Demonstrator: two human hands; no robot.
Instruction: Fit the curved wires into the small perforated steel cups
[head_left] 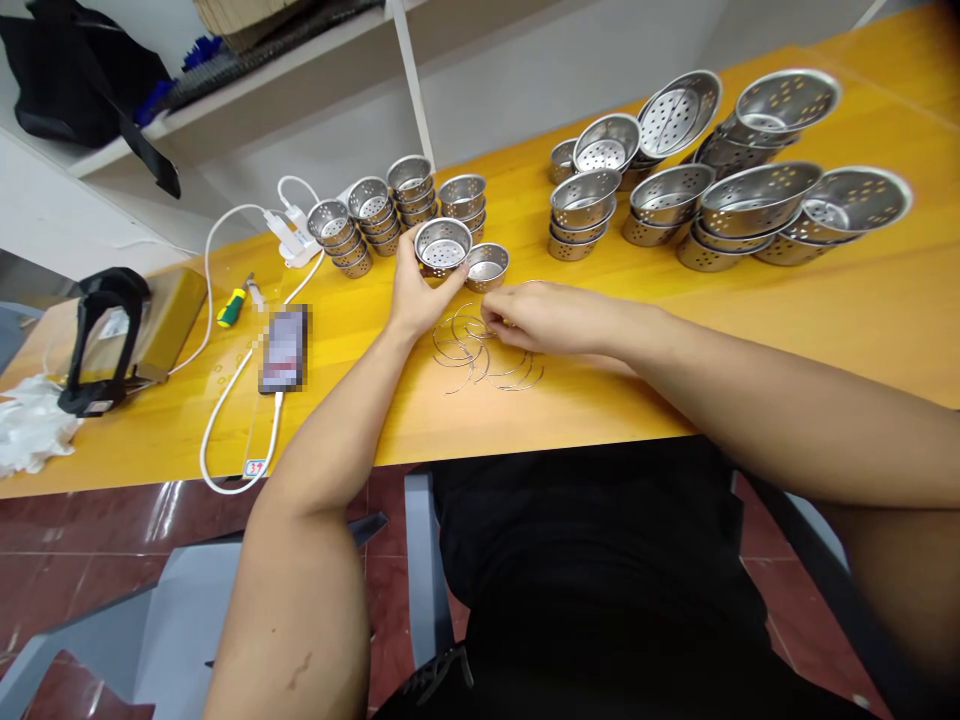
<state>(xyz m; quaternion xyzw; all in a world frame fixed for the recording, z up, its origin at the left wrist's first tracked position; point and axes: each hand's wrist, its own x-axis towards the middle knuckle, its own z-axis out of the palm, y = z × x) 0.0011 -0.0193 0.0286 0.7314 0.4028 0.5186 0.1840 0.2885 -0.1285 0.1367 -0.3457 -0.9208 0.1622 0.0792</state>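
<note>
Steel cup [444, 247] sat clamped in left hand [418, 298] | right hand [534, 315] fingers bunched, grip unclear | cup stacks [411, 188] looked done at 11 and 2 o'clock; wires [471, 357] lay loose

black clothing [585, 590], bare forearms [352, 410], ungloved fingers [407, 262]

So the person had the left hand [421, 298] wrapped round a steel cup [442, 255], thumb on the near side, with a second cup [487, 270] just beside it. The right hand [529, 316] was curled low over some thin curved wires [472, 350]; couldn't really tell if it had one pinched. Holey little cups sat stacked behind the left hand, bigger ones off to the right. Over on the left of the yellow table [600, 400] were a plugged-in phone [283, 350], a green-and-yellow screwdriver [232, 307] and a white power strip [294, 242].
</note>
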